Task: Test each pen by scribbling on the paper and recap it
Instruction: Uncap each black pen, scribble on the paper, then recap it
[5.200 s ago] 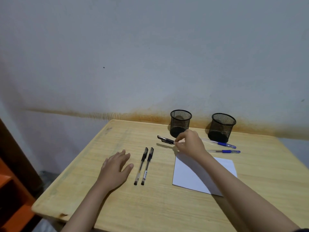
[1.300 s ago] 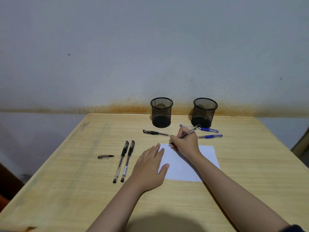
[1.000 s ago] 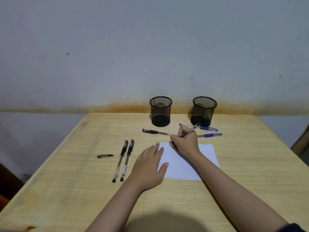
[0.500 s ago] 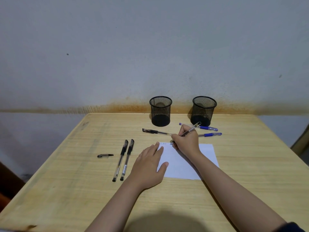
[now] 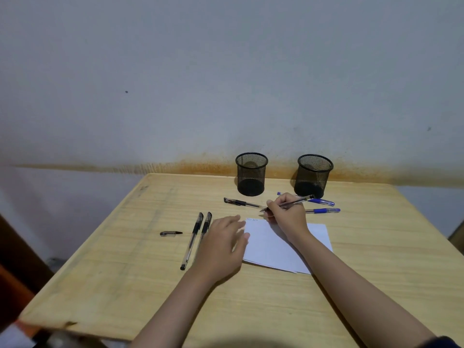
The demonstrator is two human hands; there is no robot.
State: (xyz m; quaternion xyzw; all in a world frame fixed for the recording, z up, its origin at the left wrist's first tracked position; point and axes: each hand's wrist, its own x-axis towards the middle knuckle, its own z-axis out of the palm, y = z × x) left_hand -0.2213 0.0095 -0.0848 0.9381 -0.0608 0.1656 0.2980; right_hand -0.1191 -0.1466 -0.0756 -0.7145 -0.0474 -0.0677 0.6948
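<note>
L hand [image 5: 222, 247] now off paper [image 5: 281, 247] edge

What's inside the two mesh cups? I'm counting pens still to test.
Both the left mesh cup and the right mesh cup show only dark bottoms through the mesh, with no pens standing in them. The very bottoms are too dark to see clearly.

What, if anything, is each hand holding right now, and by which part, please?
The right hand pinches an uncapped pen low on its barrel, near the tip. The left hand holds nothing.
</note>
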